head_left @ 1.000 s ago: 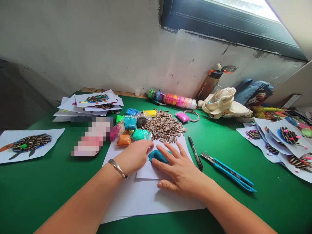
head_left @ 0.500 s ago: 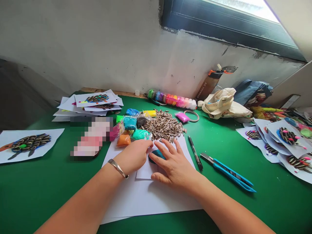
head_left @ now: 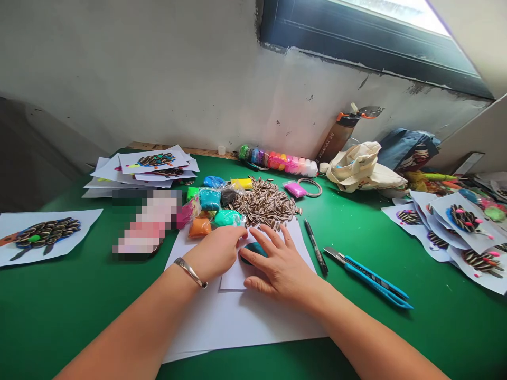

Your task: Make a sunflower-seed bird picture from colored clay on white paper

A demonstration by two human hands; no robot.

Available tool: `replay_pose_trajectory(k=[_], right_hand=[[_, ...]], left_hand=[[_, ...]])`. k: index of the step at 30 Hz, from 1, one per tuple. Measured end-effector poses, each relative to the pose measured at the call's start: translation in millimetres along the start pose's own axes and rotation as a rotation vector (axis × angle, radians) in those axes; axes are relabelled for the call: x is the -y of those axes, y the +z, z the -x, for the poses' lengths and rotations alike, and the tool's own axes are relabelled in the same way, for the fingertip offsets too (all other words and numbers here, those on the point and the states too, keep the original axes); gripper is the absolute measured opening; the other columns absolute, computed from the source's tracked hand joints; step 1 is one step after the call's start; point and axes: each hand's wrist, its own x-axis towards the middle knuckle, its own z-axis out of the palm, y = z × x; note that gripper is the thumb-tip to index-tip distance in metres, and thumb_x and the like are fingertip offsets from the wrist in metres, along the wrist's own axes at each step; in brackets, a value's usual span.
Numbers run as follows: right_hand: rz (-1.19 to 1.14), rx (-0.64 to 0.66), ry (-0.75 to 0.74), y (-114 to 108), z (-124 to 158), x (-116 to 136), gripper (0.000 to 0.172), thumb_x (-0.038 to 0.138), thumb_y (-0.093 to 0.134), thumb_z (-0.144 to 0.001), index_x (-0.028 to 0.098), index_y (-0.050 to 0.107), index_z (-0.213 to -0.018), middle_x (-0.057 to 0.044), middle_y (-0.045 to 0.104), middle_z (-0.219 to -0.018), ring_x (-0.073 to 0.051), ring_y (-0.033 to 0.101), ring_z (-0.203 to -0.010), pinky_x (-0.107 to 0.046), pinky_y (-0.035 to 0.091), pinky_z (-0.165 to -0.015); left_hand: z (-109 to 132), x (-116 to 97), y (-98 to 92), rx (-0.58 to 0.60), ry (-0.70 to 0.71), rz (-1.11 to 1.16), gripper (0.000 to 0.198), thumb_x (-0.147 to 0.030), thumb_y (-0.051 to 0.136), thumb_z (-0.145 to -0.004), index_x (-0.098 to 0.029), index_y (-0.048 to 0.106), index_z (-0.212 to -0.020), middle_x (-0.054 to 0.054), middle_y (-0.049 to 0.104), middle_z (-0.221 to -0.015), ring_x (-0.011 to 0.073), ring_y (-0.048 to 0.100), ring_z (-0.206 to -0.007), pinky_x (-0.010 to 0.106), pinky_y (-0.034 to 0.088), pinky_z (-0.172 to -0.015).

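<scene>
My right hand (head_left: 279, 261) lies flat with fingers spread on a blue lump of clay (head_left: 252, 249), pressing it onto a small white paper (head_left: 233, 277). Most of the lump is hidden under the fingers. My left hand (head_left: 216, 252), with a metal bangle at the wrist, rests curled at the paper's left edge and touches the clay's side. The small paper lies on a larger white sheet (head_left: 237, 322) on the green table (head_left: 79, 295). Just beyond the fingertips is a pile of striped sunflower seeds (head_left: 266, 205).
Small bags of coloured clay (head_left: 209, 208) sit left of the seeds. A black pen (head_left: 316, 247) and a blue utility knife (head_left: 370, 278) lie to the right. Finished seed pictures lie on papers at left (head_left: 43, 235), back left (head_left: 150, 163) and right (head_left: 463, 224). A tube of clay (head_left: 279, 161), a bottle and bags line the wall.
My right hand has slid forward over the blue clay, covering more of it. The left hand has stayed at the paper's edge.
</scene>
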Motion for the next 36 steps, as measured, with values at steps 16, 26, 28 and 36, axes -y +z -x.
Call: replay_pose_trajectory(k=[16,26,28,36], right_hand=[[0.015,-0.004,-0.034,-3.0,3.7,-1.1,0.052,0.060,0.039,-0.091,0.033,0.048,-0.134,-0.009,0.029,-0.152,-0.037,0.022,-0.138,-0.067,0.010,-0.108],[-0.006,-0.003,-0.041,-4.5,4.9,-0.7,0.049,0.059,0.037,-0.092,0.031,0.052,-0.130,-0.009,0.027,-0.153,-0.036,0.021,-0.139,-0.069,0.008,-0.107],[-0.007,-0.011,-0.034,-4.6,4.9,-1.2,0.052,0.060,0.036,-0.092,0.032,0.048,-0.134,-0.011,0.027,-0.153,-0.037,0.021,-0.139,-0.069,0.009,-0.107],[-0.028,0.020,-0.035,-5.3,6.1,-2.1,0.055,0.064,0.034,-0.091,0.034,0.049,-0.134,-0.009,0.025,-0.154,-0.037,0.021,-0.139,-0.069,0.009,-0.107]], left_hand=[[-0.1,-5.0,-3.9,0.020,-0.037,0.002,0.021,-0.011,0.041,-0.086,-0.018,0.060,-0.090,0.007,0.068,-0.092,0.0209,0.061,-0.083,0.029,0.043,-0.070],[0.2,-6.9,-6.1,0.027,-0.047,-0.006,0.023,-0.010,0.039,-0.088,-0.018,0.060,-0.092,0.007,0.068,-0.094,0.0213,0.062,-0.086,0.029,0.043,-0.072],[0.3,-6.9,-6.4,0.033,-0.048,-0.010,0.022,-0.010,0.040,-0.087,-0.018,0.060,-0.087,0.007,0.068,-0.090,0.0210,0.062,-0.082,0.028,0.042,-0.069],[0.9,-7.7,-5.9,0.030,-0.062,-0.003,0.024,-0.011,0.039,-0.089,-0.018,0.061,-0.095,0.007,0.069,-0.097,0.0209,0.062,-0.087,0.029,0.044,-0.075]])
